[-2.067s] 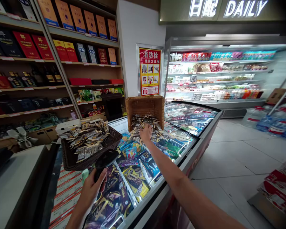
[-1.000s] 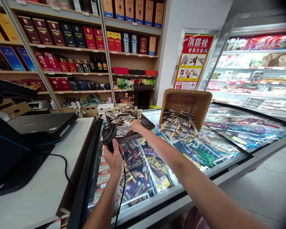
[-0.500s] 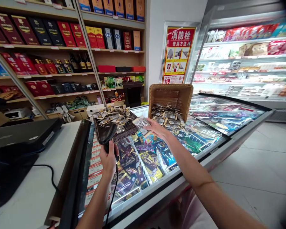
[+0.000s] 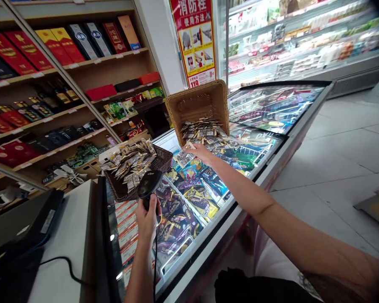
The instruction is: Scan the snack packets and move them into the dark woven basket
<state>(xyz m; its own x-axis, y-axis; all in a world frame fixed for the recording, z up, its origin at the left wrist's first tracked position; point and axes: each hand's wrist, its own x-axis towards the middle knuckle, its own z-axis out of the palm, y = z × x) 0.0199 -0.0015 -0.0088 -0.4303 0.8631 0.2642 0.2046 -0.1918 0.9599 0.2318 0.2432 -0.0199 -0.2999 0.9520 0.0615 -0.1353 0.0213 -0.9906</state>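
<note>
My left hand point(image 4: 148, 216) is wrapped around the handle of a black barcode scanner point(image 4: 150, 184), its cord hanging down past my wrist. Just beyond the scanner stands a dark brown woven basket point(image 4: 164, 158) heaped with small flat packets point(image 4: 129, 162). My right hand point(image 4: 202, 154) is closed on a small clear-and-tan packet point(image 4: 183, 158), held over the freezer glass; its fingers partly cover it. Behind that hand, a tan wicker basket point(image 4: 173, 107) lies tipped with its mouth toward me. Similar packets point(image 4: 205, 130) fill its lower side and spill onto the glass.
Under both baskets is a glass-topped chest freezer point(image 4: 189, 252) with bagged frozen goods inside. A white counter point(image 4: 68, 235) with a black device point(image 4: 22, 235) stands at left. Shelves of boxed bottles point(image 4: 91, 40) rise behind, and a lit refrigerated display point(image 4: 281, 46) stands back right.
My view has turned right and tilted. My right hand, with the packet, has moved closer to the tipped basket. The left hand still grips the scanner beside the dark basket.
</note>
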